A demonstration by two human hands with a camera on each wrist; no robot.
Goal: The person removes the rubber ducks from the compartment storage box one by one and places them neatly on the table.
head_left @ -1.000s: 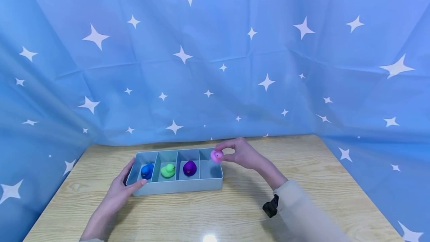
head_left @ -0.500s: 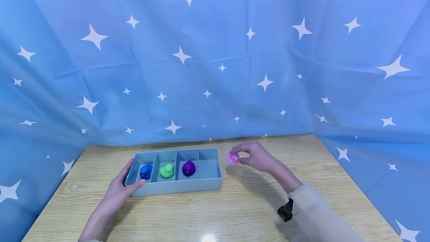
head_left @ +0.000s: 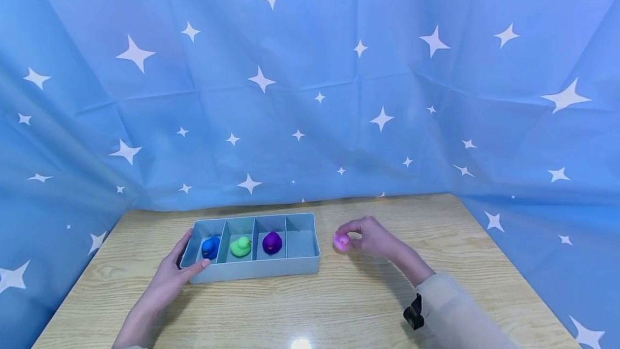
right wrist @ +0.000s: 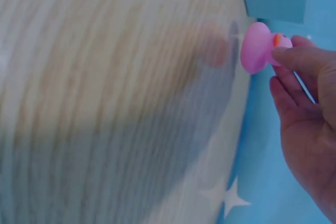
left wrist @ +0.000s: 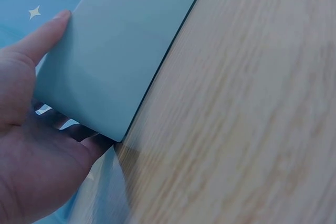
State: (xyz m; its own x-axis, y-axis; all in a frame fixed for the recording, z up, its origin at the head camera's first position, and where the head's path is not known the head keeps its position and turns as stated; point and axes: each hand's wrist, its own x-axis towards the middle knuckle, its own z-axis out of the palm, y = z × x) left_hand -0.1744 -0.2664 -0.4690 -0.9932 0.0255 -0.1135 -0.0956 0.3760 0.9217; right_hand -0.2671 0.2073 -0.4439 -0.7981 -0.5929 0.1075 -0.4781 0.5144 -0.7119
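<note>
My right hand [head_left: 372,237] pinches a pink rubber duck [head_left: 340,242] by the head between thumb and fingers, just right of the tray. In the right wrist view the duck's rounded base [right wrist: 254,49] faces the tabletop; whether it touches is hard to tell. At the left end of a grey-blue divided tray [head_left: 261,269], my left hand [head_left: 170,272] grips the wall, thumb at the front and fingers round the end. Inside, from left to right, sit a blue duck [head_left: 210,247], a green duck [head_left: 240,246] and a purple duck [head_left: 272,243]. The rightmost compartment [head_left: 301,244] holds nothing.
A light wood table [head_left: 310,306] carries the tray near its back edge. Blue curtain [head_left: 310,96] with white stars hangs behind the table and on both sides. A black device [head_left: 414,314] is strapped at the right wrist, by the sleeve.
My right hand has carried the pink duck from over the tray's rightmost compartment out to the right, then down and toward me near the tabletop. The left hand keeps its hold on the tray.
</note>
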